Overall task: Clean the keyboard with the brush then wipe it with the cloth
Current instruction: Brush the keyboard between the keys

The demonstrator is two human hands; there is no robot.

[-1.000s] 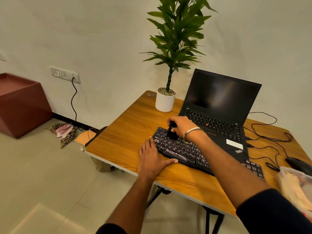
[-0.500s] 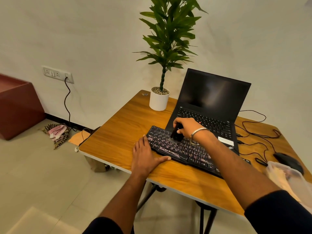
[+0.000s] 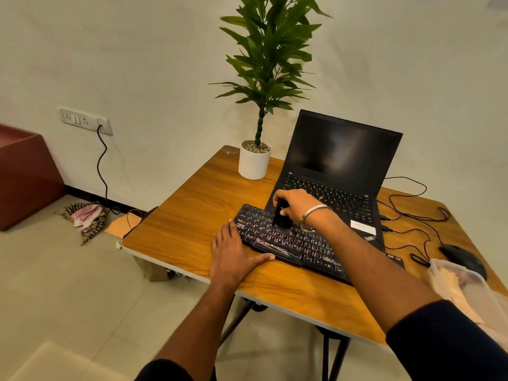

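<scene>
Brushing stage under way; wiping not yet begun, I judge.

My left hand (image 3: 232, 255) lies flat, fingers straight, bracing the keyboard (image 3: 299, 243) on the worktop (image 3: 192, 215); my right hand (image 3: 298, 204) grips the black brush (image 3: 281, 215), bristles on the keys. Behind the keyboard, the laptop (image 3: 338, 171). I see no wiping cloth on the worktop.

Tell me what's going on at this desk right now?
A person is brushing the black external keyboard on the wooden table. The right hand grips a dark brush with its bristles down on the upper key rows. The left hand lies flat at the keyboard's left end, thumb along its front edge, steadying it. An open laptop sits just behind. The cloth wipe has not started.
</scene>
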